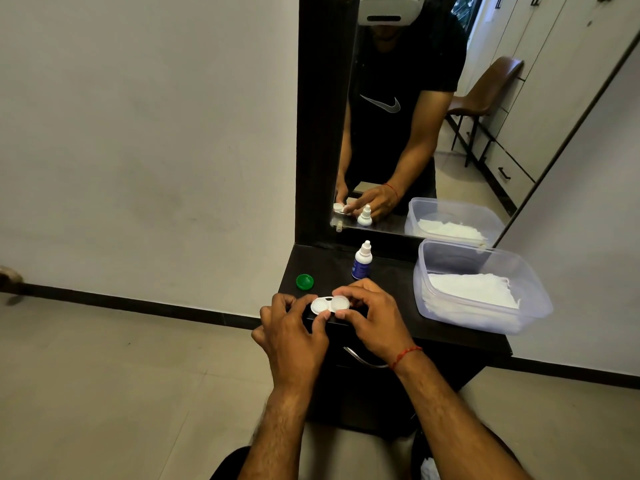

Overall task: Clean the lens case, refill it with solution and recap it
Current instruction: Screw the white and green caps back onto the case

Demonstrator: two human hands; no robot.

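The white two-well lens case (320,305) is held just above the front edge of the dark dresser top (391,289). My left hand (292,332) grips the case's left end with thumb and fingers. My right hand (372,318) pinches the white cap (341,303) on the case's right well. The left well has no cap on it. A green cap (304,281) lies loose on the dresser top to the left of the case. Behind the case stands the small solution bottle (362,260), white with a blue label, its nozzle capped.
A clear plastic tub (485,258) holding white tissues (474,291) stands on the right of the dresser top. A mirror (415,133) rises behind it in a dark frame. A drawer handle (363,360) lies below my right wrist. Tiled floor spreads to the left.
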